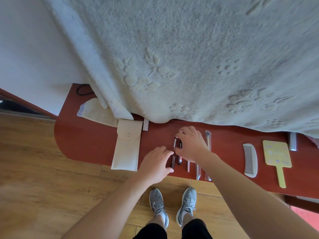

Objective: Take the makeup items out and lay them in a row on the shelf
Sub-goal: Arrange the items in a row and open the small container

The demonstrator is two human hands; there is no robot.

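Note:
On the red-brown shelf (pixel 86 144) lies a cream snap pouch (pixel 126 147), its flap closed. To its right, several thin makeup sticks lie side by side: a dark pencil (pixel 173 162), a black one (pixel 179 160), a pink stick (pixel 188 166) and two wrapped brushes (pixel 208 138). My left hand (pixel 155 163) rests on the shelf with its fingertips touching the dark pencil. My right hand (pixel 191 144) arches over the sticks, thumb and fingers pinching a dark pencil with a silver cap (pixel 174 142).
A white comb (pixel 250 159) and a yellow hand mirror (pixel 277 157) lie further right on the shelf. A second cream cloth bag (pixel 96 111) sits behind the pouch. A fluffy white blanket (pixel 189 57) overhangs the shelf's back edge. Wooden floor and my shoes are below.

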